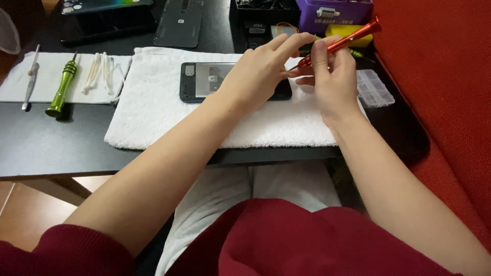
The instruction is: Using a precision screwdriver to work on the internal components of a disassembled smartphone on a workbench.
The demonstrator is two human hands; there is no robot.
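One opened smartphone (pixel 207 82), flat and rectangular, is lying on one fluffy white towel (pixel 153 112) on the black bench (pixel 51 143). The right hand (pixel 332 82) is gripping one slim red metal screwdriver (pixel 348 40); the left hand (pixel 261 71), fingers loosely curled, is steadying its tip. One green screwdriver (pixel 62 86), one pair of steel tweezers (pixel 30 76) and several cotton swabs (pixel 99 71) are lying aside.

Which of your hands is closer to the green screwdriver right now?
Left. The left hand rests over the opened phone, well right of the green screwdriver; the right hand sits farther right.

Red screwdriver (pixel 348 40), green screwdriver (pixel 62 86), white towel (pixel 153 107), black table (pixel 51 138), purple box (pixel 335 13), dark red sleeves (pixel 66 250)
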